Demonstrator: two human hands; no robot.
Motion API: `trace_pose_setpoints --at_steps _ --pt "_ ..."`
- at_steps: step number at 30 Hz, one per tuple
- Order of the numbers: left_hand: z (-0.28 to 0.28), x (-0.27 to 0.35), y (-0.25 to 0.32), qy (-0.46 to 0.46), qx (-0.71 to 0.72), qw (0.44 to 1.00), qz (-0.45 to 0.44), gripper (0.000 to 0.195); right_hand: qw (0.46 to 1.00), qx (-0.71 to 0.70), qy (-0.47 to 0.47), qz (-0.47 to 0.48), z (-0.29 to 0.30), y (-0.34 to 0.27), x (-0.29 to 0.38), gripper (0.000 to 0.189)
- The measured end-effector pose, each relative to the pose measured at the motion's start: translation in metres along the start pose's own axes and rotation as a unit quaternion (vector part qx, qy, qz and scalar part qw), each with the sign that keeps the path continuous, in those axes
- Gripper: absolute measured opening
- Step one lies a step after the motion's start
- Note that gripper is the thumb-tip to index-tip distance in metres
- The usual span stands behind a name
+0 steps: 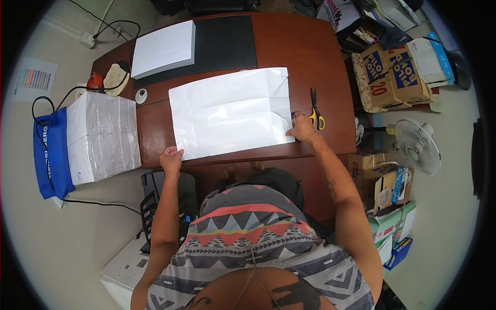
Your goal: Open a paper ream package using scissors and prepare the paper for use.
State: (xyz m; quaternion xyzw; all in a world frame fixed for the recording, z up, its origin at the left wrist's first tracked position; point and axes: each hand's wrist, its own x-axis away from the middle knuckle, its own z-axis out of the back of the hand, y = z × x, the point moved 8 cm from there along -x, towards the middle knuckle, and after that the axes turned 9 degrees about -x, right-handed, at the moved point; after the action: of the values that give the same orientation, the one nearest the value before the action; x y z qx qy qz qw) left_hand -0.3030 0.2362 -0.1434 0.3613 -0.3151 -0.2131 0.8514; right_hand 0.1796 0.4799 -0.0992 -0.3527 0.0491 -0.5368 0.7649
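Observation:
A large creased sheet of glossy white paper (232,116) lies spread on the brown wooden desk (302,42), near its front edge. My left hand (171,157) pinches the sheet's near left corner between thumb and fingers. At the opposite side, my right hand (302,127) is on the sheet's right edge, close to the near right corner; its fingers are bent, and whether they grip the paper is unclear. Just right of that hand, scissors with yellow and black handles (317,116) rest on the desk, blades pointing away from me.
A thick stack of white paper (164,48) lies on a black desk mat (226,42) at the back left. Plastic-wrapped white packs (104,135) stand at the left beside a blue bag (50,155). Cardboard boxes (395,77) and a fan (416,147) are on the right.

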Motion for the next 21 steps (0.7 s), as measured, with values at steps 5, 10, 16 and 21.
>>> trace_pose_setpoints --at_steps 5,10,16,21 --pt "-0.0005 -0.0007 -0.0008 -0.001 -0.012 1.000 0.010 0.024 1.000 -0.008 0.005 0.012 0.0002 0.0010 0.0013 0.041" --pt "0.0015 -0.0010 -0.0026 0.002 -0.019 1.000 0.013 0.024 1.000 0.009 -0.027 -0.006 -0.0011 -0.0008 0.0014 0.041" --pt "-0.0001 -0.0021 0.0002 -0.006 -0.023 1.000 0.014 0.024 1.000 0.000 0.008 0.024 0.0023 -0.0014 0.0015 0.041" --pt "0.0013 -0.0022 -0.0024 -0.002 -0.022 1.000 0.014 0.023 0.999 0.010 -0.040 -0.023 0.0019 -0.0072 0.0028 0.042"
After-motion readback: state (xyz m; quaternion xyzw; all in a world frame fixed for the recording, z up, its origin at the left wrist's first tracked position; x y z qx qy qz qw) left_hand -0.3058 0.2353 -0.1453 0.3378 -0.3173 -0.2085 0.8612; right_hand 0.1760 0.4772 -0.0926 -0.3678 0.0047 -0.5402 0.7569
